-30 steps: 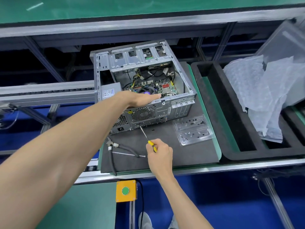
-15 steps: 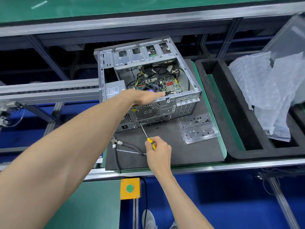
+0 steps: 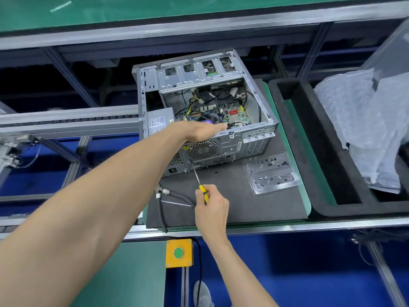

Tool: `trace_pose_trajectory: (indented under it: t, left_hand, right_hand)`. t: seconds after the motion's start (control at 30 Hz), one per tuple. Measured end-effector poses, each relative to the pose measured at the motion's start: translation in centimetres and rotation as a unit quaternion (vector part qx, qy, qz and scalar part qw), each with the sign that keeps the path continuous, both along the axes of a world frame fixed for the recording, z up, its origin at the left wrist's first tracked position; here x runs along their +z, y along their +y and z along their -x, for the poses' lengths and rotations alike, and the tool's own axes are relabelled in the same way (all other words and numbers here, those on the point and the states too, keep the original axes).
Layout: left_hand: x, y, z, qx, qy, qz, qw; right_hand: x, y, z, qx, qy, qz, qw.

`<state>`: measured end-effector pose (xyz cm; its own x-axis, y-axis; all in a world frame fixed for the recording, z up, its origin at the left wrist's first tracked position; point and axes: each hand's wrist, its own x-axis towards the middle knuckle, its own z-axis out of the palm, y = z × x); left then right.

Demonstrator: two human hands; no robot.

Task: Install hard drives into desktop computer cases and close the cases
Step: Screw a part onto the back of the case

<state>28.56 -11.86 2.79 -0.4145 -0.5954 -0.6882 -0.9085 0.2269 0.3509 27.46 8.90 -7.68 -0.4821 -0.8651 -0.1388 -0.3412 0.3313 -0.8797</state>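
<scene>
Open grey desktop case [image 3: 223,149] on its side — motherboard exposed, rear panel toward viewer

The left arm reaches forward from the lower left, bare to the wrist; the left hand [image 3: 200,131] lies palm down, fingers straight and together, resting on the upper rear edge of the computer case [image 3: 223,147]. The right forearm rises from the lower right; the right hand [image 3: 211,207] curls its fingers round the yellow handle of a screwdriver [image 3: 200,181], the shaft pointing up and away from the wrist.
</scene>
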Motion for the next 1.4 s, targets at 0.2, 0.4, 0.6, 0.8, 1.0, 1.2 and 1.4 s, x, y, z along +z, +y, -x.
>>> trace_pose_trajectory:
  t: [0.2, 0.4, 0.6, 0.8, 1.0, 1.2, 1.4]
  left_hand:
    - [-0.1, 0.0, 0.0, -0.003, -0.009, 0.034, 0.999]
    - [0.0, 0.1, 0.0, -0.007, -0.005, 0.049, 0.999]
    - [-0.1, 0.0, 0.0, -0.013, -0.012, 0.057, 0.998]
    - [-0.4, 0.0, 0.0, -0.013, -0.004, 0.066, 0.998]
    - [-1.0, -0.5, 0.1, 0.008, -0.024, 0.08, 0.997]
    - [-1.2, -0.7, 0.1, 0.007, -0.014, 0.081, 0.997]
    - [-1.5, -1.0, 0.2, 0.011, -0.017, 0.069, 0.997]
  right_hand:
    - [0.7, -0.2, -1.5, -0.009, 0.006, -0.027, 1.0]
    - [1.5, -0.3, -1.4, -0.09, -0.092, -0.033, 0.991]
    - [1.5, -0.2, -1.7, -0.061, 0.015, -0.062, 0.996]
    - [1.3, -0.2, -1.5, -0.026, 0.09, -0.029, 0.995]
    - [0.3, -0.5, -1.0, -0.042, -0.009, 0.044, 0.998]
    - [0.7, -0.7, -0.8, -0.025, -0.034, 0.003, 0.999]
    - [0.5, -1.2, -0.3, -0.043, -0.039, 0.022, 0.998]
